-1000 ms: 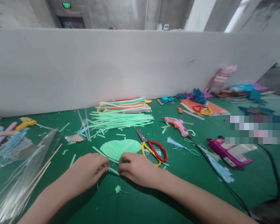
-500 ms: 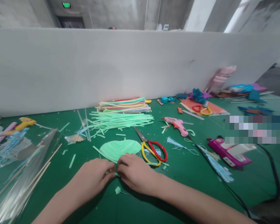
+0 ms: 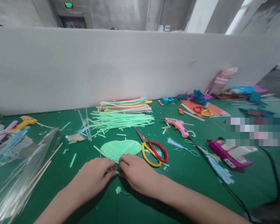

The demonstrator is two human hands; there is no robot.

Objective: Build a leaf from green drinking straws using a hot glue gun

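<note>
Left hand (image 3: 93, 175) and right hand (image 3: 135, 172): fingertips meeting, both pinching short green straw piece (image 3: 116, 171) between them, near heart-shaped straw panel (image 3: 120, 148).

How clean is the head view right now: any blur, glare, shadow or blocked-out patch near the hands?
Head view: even, soft light; faint shadow under both forearms on the green table. Left hand and right hand are sharp; the pink object far right is blurred. A pixelated block hides things. Edges bend from the wide lens.

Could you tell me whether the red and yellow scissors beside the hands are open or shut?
Shut: the scissors lie flat on the green table, blades together in one line, handles side by side.
</note>
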